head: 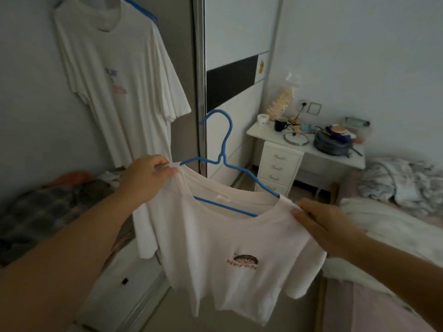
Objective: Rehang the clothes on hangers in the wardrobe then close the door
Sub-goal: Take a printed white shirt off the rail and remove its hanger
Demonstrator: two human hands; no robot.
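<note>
One small white T-shirt point(223, 238) with a red-and-dark cartoon print on its chest hangs in mid-air in front of the wardrobe, threaded on one blue wire hanger point(221, 164) whose hook stands free above the collar and whose lower bar shows through the neck opening. The left hand point(148, 178) pinches the shirt's left shoulder, fingers curled onto the cloth right where the hanger's arm enters it; the right hand point(321, 219) grips the other shoulder, thumb and fingers clamped on the fabric just beside the hanger's far end. A second, longer white T-shirt point(115, 75) hangs on a second blue hanger point(141, 8) at the upper left, up inside the wardrobe opening. Beside it stands the sliding wardrobe door point(235, 75), white with one black band. Beyond the door a white desk point(309, 149) with one column of drawers carries two mugs, one white point(263, 119) at its far left corner and one dark point(281, 123) next to it, a glass lid point(296, 139) near the front edge, and a dark pan point(332, 143) toward the right. A rumpled bed point(395, 207) lies on the right.
</note>
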